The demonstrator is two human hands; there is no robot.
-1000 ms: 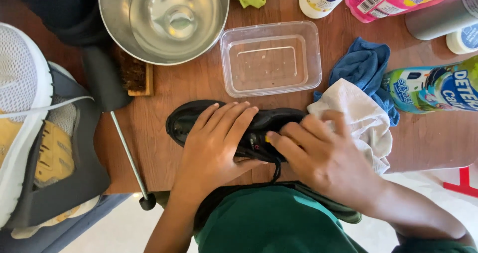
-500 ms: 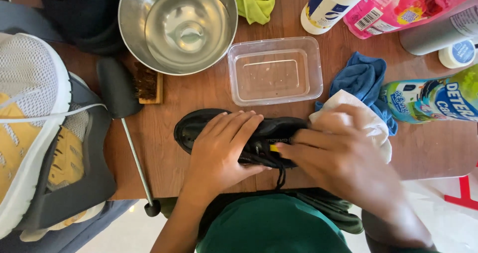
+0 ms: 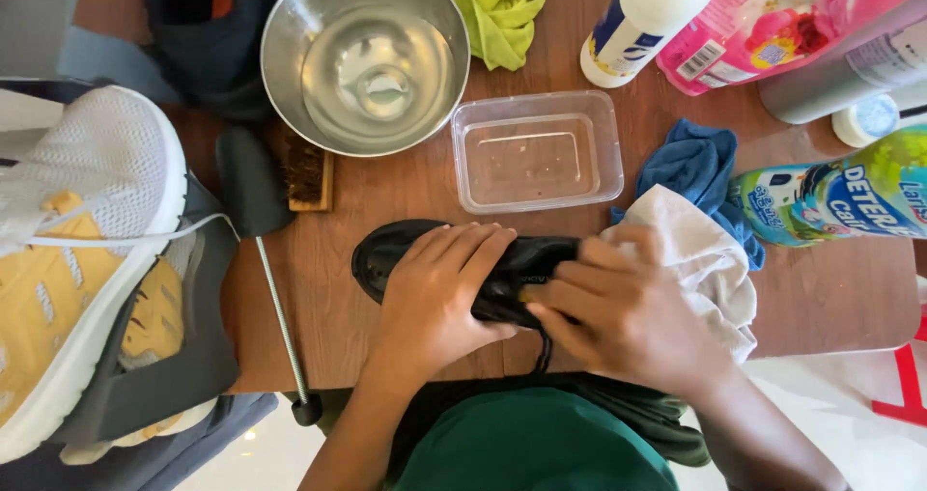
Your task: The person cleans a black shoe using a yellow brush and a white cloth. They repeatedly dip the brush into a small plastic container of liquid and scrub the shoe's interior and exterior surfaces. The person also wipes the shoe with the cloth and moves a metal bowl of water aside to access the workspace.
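Left hand (image 3: 435,303) fingers clamp a black shoe (image 3: 463,269) on the worktop (image 3: 830,303); right hand (image 3: 628,317) grips its laced side, a white cloth (image 3: 705,259) just beyond, mid-cleaning; wiping likely needs steady bracing.

Both forearms bare to the elbows, no sleeves in view, no rings, watch or gloves on left hand (image 3: 435,303) or right hand (image 3: 628,322); green garment w/ darker olive cloth at lap
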